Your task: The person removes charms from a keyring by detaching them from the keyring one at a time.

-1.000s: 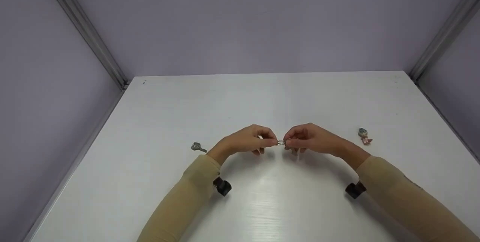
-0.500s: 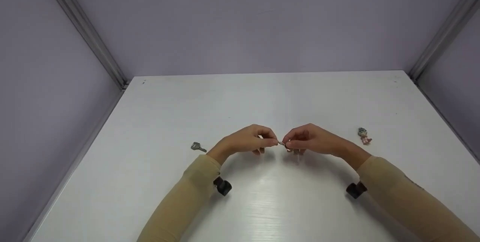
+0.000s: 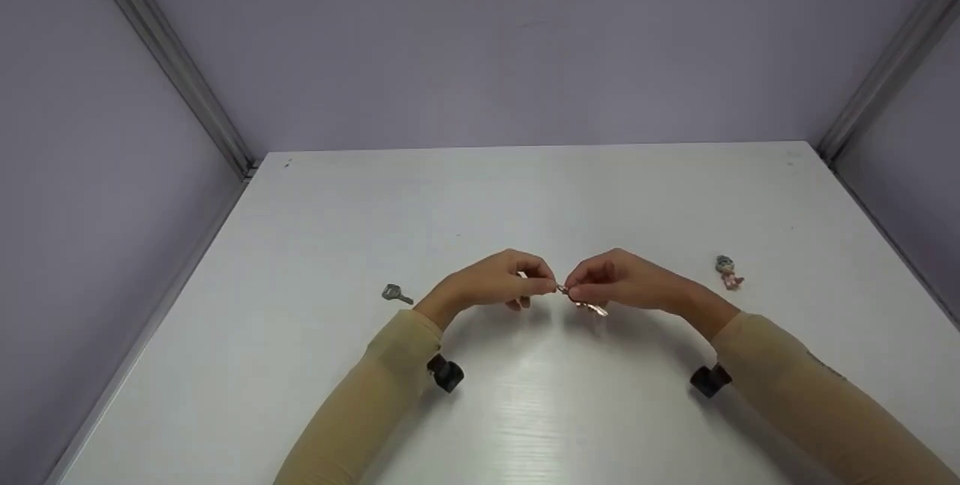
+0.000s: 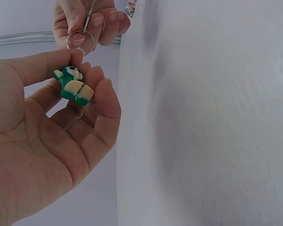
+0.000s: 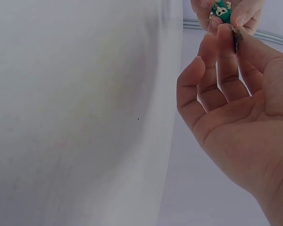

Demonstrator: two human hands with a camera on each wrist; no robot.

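Note:
Both hands meet above the middle of the white table (image 3: 525,410). My left hand (image 3: 544,286) pinches a small green and cream charm (image 4: 73,84) between thumb and fingertips. A metal split ring (image 4: 80,41) sits just above the charm, and my right hand (image 3: 576,291) pinches this ring with thumb and forefinger. A copper-coloured key (image 3: 592,308) hangs slanted below the right hand's fingers. In the right wrist view the charm (image 5: 221,9) shows at the top edge, with the key (image 5: 236,40) by the fingertips.
A grey key (image 3: 395,294) lies on the table left of my left hand. A small pink and grey figure charm (image 3: 727,272) lies to the right of my right hand. Purple walls close the table on three sides.
The copper key has swung out from under my right hand's fingers and now hangs in plain view. Both hands have stayed in place.

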